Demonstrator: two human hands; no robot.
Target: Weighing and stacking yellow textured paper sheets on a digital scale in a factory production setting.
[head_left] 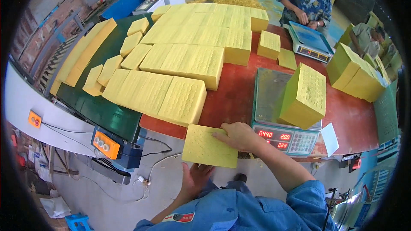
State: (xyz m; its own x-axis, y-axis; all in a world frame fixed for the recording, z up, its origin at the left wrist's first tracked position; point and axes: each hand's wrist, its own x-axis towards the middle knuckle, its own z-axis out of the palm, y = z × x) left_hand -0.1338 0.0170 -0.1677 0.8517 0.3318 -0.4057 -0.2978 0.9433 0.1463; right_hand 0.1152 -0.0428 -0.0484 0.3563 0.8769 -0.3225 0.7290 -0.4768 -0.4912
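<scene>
A square of yellow paper (209, 147), whose thickness I cannot make out, is held over the table's near edge. My right hand (237, 137) grips its upper right part, thumb on top. At its lower edge my left hand (197, 182) holds it from beneath, thumb apart and fingertips hidden by the paper. To the right is a digital scale (267, 98) with a lit red display. A tall embossed yellow paper stack (304, 96) stands on it. Left of my hands, rows of yellow paper stacks (182, 98) reach across the table.
Stacks lie partly on the red table (231, 90), partly on a green belt (115, 117). An orange button box (105, 145) sits at the near left. Across the table, a masked person (306, 0) stands behind a second scale (310, 38). More stacks (355, 70) are at right.
</scene>
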